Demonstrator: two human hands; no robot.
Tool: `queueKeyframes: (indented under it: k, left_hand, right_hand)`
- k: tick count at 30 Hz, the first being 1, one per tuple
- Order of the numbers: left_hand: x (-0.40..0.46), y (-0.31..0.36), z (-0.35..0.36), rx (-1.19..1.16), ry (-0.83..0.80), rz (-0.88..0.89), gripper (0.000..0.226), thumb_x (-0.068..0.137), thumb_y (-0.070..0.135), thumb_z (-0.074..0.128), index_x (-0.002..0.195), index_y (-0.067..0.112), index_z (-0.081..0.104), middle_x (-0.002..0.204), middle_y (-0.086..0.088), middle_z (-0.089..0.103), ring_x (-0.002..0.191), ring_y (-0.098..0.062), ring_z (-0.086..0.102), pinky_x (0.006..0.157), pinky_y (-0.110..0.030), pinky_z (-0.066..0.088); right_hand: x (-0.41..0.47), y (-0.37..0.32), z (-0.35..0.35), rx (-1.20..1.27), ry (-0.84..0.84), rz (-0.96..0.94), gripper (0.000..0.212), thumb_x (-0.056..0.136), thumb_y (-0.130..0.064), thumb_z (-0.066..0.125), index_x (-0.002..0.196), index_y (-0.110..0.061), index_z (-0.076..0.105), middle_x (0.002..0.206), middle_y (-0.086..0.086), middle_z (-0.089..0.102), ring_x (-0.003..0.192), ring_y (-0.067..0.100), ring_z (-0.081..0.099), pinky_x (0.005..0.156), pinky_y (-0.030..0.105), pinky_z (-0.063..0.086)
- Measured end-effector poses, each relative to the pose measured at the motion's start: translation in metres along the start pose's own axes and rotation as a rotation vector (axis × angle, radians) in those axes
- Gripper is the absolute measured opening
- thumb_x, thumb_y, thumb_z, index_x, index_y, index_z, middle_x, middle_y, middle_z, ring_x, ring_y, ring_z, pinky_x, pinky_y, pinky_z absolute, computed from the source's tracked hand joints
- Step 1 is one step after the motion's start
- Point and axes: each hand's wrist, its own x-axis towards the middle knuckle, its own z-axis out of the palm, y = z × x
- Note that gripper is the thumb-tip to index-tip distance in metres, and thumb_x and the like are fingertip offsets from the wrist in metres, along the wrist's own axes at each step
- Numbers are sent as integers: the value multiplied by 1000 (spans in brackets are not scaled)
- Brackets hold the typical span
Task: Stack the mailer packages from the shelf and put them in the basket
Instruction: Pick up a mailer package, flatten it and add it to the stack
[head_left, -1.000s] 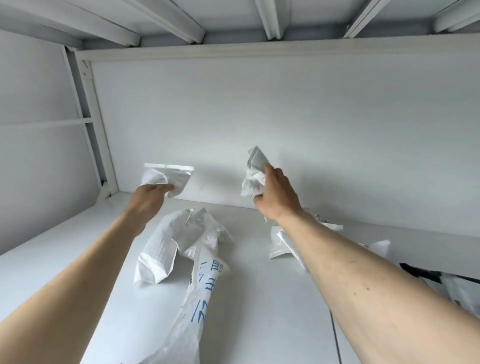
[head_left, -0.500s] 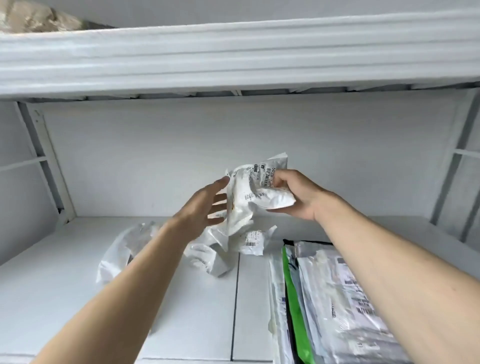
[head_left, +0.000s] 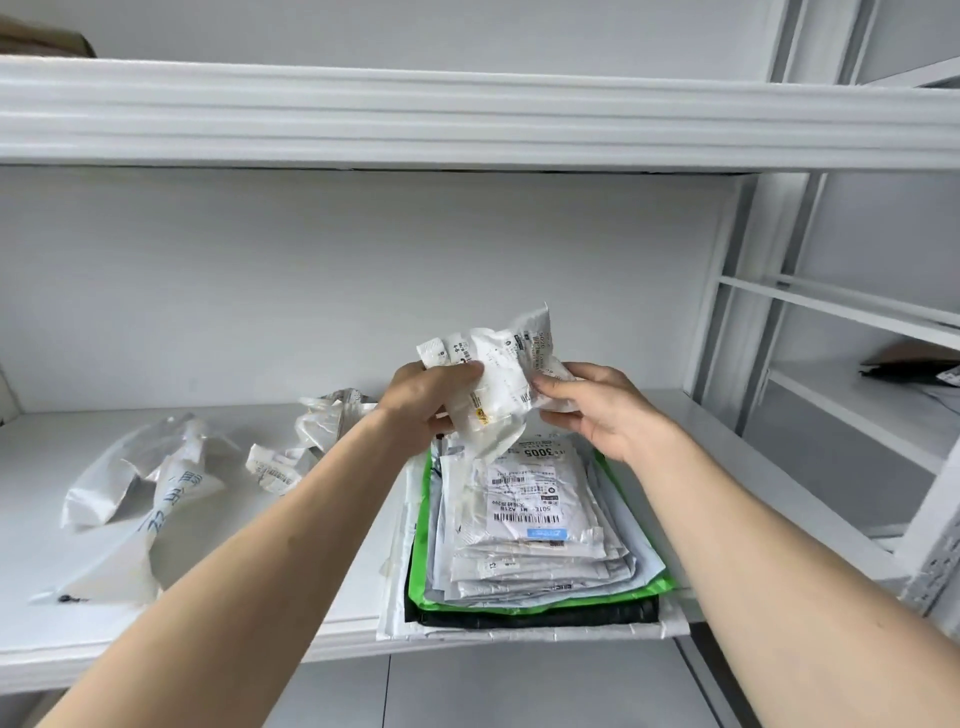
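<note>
2 hands are holding a crumpled white mailer (head_left: 493, 384) in the air above the stack of mailers (head_left: 530, 525) on the shelf (head_left: 291, 587). The left hand (head_left: 426, 402) is gripping the mailer's left side, its fingers curled over the plastic near a small barcode tag. The right hand (head_left: 597, 410) is pinching the right edge between thumb and fingertips, so each grip is clenched on the same package. Printed labels are showing on the mailer's wrinkled face, and its lower corner is hanging down to just above the top of the stack; I cannot tell whether it is touching.

The stack is lying flat at the right end of the shelf, close to the front lip. A white package with a label reading 3005 (head_left: 535, 499) is sitting on top, several grey and white ones are fanning out under it, then a bright green mailer (head_left: 613, 592), a black mailer (head_left: 530, 618) and a wide white padded one (head_left: 519, 633) at the bottom, overhanging the shelf edge slightly.

Loose packages are lying to the left. A long white bag with blue lettering (head_left: 135, 499) is sprawling near the left end, a small crumpled packet with a barcode (head_left: 272, 467) is sitting between it and the left forearm, and another scrunched white bag (head_left: 327, 421) is lying farther back near the wall.

An upper shelf board (head_left: 467, 119) is running across the top, and a neighbouring rack (head_left: 857, 374) is standing to the right with a dark flat item (head_left: 909, 366) on it. No basket is showing.
</note>
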Motion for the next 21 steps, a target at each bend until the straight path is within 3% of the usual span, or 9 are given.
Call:
queueKeyframes:
  k: [2,4,7,11,14,16,17,19,21]
  left_hand:
    - [-8,-5,6,7,-21,-33,16,82,14,74,91,5,63,73,-8,67,66,-19,65,59,-27,56]
    - [-12,-7,3,58,-134,-75,24,82,11,74,103,7,62,91,-10,71,79,-18,69,64,-26,59]
    - [-23,-6,2,175,-364,-129,31,83,12,74,112,12,62,103,-8,73,88,-19,70,72,-29,61]
    - [-25,-3,11,144,-380,-140,27,89,39,65,98,14,68,79,-1,69,65,-16,65,62,-28,53]
    - [-23,-11,20,247,-252,-99,30,90,41,65,76,15,59,57,4,57,46,-10,55,46,-20,44]
    - [-17,-24,22,314,-162,-74,29,87,37,70,77,14,55,56,3,51,43,-10,51,44,-19,43]
    - [-14,-30,22,322,-133,-71,26,86,33,72,79,13,56,56,3,52,44,-10,52,45,-19,44]
    - [-9,-42,21,325,-111,-81,24,83,29,75,84,10,60,57,2,56,48,-12,56,50,-22,48]
    - [-7,-50,22,336,-115,-101,25,83,28,76,89,8,62,56,3,58,50,-13,57,53,-24,50]
  right_hand:
    - [-2,0,-14,21,147,-24,49,75,-1,79,119,4,57,95,14,70,64,16,70,57,26,57]
    - [0,-2,-20,82,277,-47,46,75,1,80,113,-8,55,90,14,67,60,16,66,53,24,55]
    - [1,-2,-20,29,353,-64,17,78,-3,78,90,-7,65,88,16,68,70,23,62,65,32,56]
    - [1,0,-16,-132,289,-68,8,81,-7,76,78,-8,68,93,18,73,84,33,71,85,50,57]
    - [5,8,-16,-263,236,-60,10,83,-6,74,76,-4,67,101,24,71,83,29,68,85,45,55]
    - [6,16,-19,-398,252,-75,20,86,-10,71,87,9,66,101,25,70,79,26,63,77,38,53]
    - [7,18,-20,-512,268,-86,29,88,-15,68,99,12,64,104,23,70,85,28,64,79,35,51]
    - [4,21,-18,-769,272,-127,41,94,-25,61,123,4,59,126,17,63,115,31,59,98,36,46]
    - [-2,21,-10,-964,224,-236,46,97,-34,53,136,-9,52,141,10,53,130,27,48,107,34,39]
